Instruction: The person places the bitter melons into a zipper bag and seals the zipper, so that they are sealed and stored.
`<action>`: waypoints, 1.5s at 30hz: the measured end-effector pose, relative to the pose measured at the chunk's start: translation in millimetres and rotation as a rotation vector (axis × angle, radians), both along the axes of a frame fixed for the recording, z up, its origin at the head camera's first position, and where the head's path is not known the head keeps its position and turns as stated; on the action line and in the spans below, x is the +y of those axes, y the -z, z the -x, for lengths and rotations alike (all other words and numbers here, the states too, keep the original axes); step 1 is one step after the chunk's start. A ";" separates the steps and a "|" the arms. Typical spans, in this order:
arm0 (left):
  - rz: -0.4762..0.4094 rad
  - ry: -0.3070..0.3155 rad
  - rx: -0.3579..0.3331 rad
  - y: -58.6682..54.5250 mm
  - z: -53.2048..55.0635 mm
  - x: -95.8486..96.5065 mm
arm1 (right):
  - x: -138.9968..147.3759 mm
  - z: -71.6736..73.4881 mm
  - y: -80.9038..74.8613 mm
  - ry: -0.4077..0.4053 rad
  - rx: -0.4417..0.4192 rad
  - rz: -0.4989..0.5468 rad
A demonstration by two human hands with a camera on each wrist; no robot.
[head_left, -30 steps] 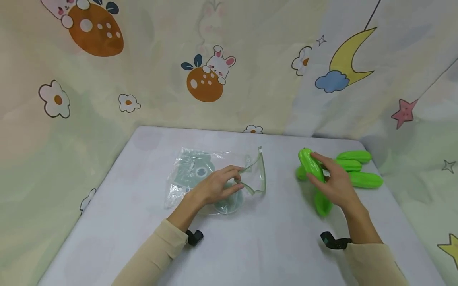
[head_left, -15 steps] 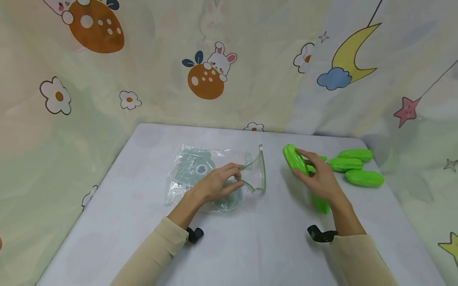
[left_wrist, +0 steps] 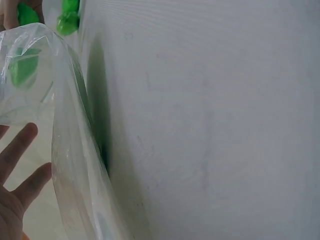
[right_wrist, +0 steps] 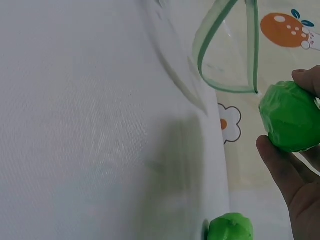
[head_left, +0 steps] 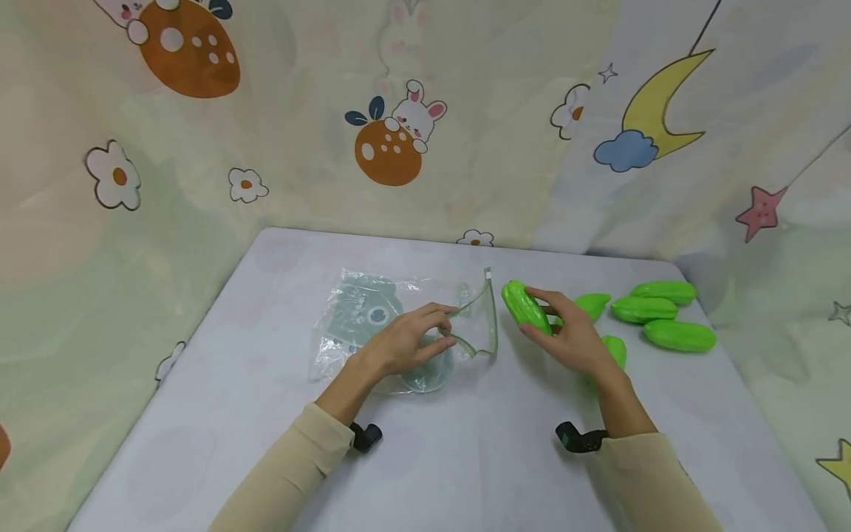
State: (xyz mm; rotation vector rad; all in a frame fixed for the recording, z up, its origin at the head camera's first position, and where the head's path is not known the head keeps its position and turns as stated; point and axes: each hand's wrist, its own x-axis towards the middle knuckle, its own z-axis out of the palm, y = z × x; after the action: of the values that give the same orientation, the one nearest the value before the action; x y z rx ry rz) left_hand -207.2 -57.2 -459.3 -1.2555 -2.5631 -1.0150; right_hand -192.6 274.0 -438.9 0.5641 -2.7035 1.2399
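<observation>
My left hand (head_left: 402, 341) holds the rim of a clear zip bag (head_left: 355, 362) with green edging and a pale green print. The bag's mouth gapes towards the right. In the left wrist view, spread fingers (left_wrist: 19, 147) show beside the clear film. My right hand (head_left: 572, 336) grips a bright green toy cucumber (head_left: 525, 307) between thumb and fingers, raised just right of the bag's mouth. The right wrist view shows one end of that toy cucumber (right_wrist: 287, 117), with the bag's green rim (right_wrist: 252, 55) apart from it.
To the right lie several more green toy cucumbers (head_left: 679, 335), some partly hidden behind the right hand and forearm. They rest on a white-covered table (head_left: 459, 458). A printed cloth (head_left: 299, 111) hangs behind the table.
My right hand has lifted the toy cucumber off the group and moved it left towards the bag's mouth. The left hand and the bag stay nearly still.
</observation>
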 end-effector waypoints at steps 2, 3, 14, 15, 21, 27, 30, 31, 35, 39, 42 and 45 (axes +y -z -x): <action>-0.004 -0.002 0.001 0.2 0.2 0.9 | -2.1 -0.4 0.1 -0.010 -0.004 -0.008; -0.005 -0.002 0.000 0.3 0.4 1.3 | -3.1 -0.3 0.1 -0.013 -0.008 -0.009; -0.013 0.004 0.017 2.2 0.8 1.0 | -14.8 0.9 4.4 -0.030 -0.062 -0.048; -0.015 0.004 0.018 2.4 0.7 1.0 | -15.8 1.4 4.7 -0.033 -0.062 -0.051; -0.022 0.002 0.010 1.6 -0.8 0.0 | -23.0 3.7 8.2 -0.041 -0.069 -0.053; -0.021 0.000 0.010 0.1 -1.7 -0.6 | -27.9 5.0 14.0 -0.022 -0.065 -0.108; -0.022 0.002 0.010 -0.6 -2.0 -0.5 | -29.6 5.7 15.9 -0.027 -0.061 -0.125; -0.022 0.003 0.009 -0.6 -2.0 -0.3 | -30.2 5.7 16.2 -0.030 -0.060 -0.124; -0.018 0.006 0.005 -0.3 -1.8 0.3 | -32.1 6.1 16.2 -0.035 -0.063 -0.128; -0.021 0.010 0.007 -0.5 -1.6 0.7 | -33.0 5.1 15.2 -0.036 -0.095 -0.140; -0.026 0.014 0.011 -0.6 -1.6 1.0 | -32.7 3.6 14.3 -0.054 -0.122 -0.131; -0.035 0.018 0.014 -0.5 -1.8 1.6 | -32.8 3.1 14.7 -0.074 -0.116 -0.117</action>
State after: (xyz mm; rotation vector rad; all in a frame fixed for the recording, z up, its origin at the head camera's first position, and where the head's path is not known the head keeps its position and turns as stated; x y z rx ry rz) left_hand -205.4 -55.7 -458.8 -1.2748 -2.5171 -1.0455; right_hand -195.7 241.2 -453.6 0.6292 -2.8918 1.1716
